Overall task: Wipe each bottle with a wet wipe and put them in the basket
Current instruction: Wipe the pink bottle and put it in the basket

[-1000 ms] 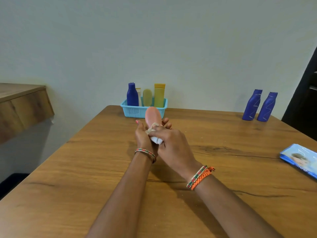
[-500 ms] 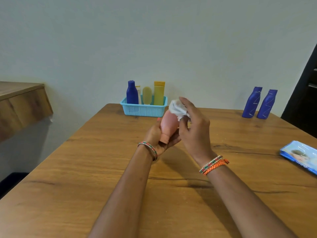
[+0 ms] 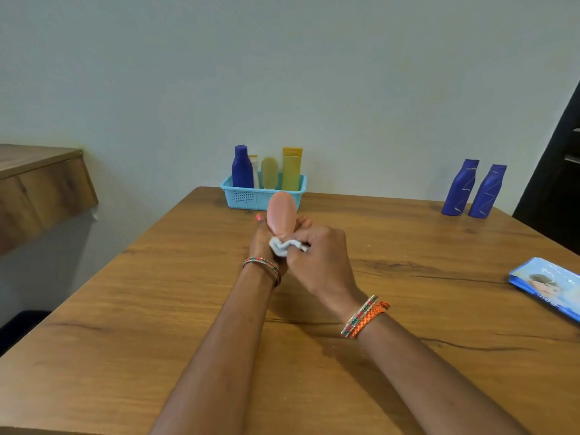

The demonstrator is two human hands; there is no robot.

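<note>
A pink bottle (image 3: 281, 211) stands tilted above the middle of the table, its rounded end pointing away from me. My left hand (image 3: 262, 243) grips its lower part from the left. My right hand (image 3: 320, 255) pinches a crumpled white wet wipe (image 3: 281, 246) against the bottle's near end. Behind them a light blue basket (image 3: 251, 197) at the table's far edge holds a dark blue bottle (image 3: 242, 167), a small white one, an olive one and a yellow tube (image 3: 291, 168). Two dark blue bottles (image 3: 474, 188) stand at the far right.
A blue pack of wet wipes (image 3: 547, 285) lies at the table's right edge. A wooden shelf (image 3: 37, 189) juts out at the left, beyond the table. A dark door frame rises at the far right.
My right hand has brought the wipe down from the bottle's far end to its near end. The bottle has tipped back to point away from me.
</note>
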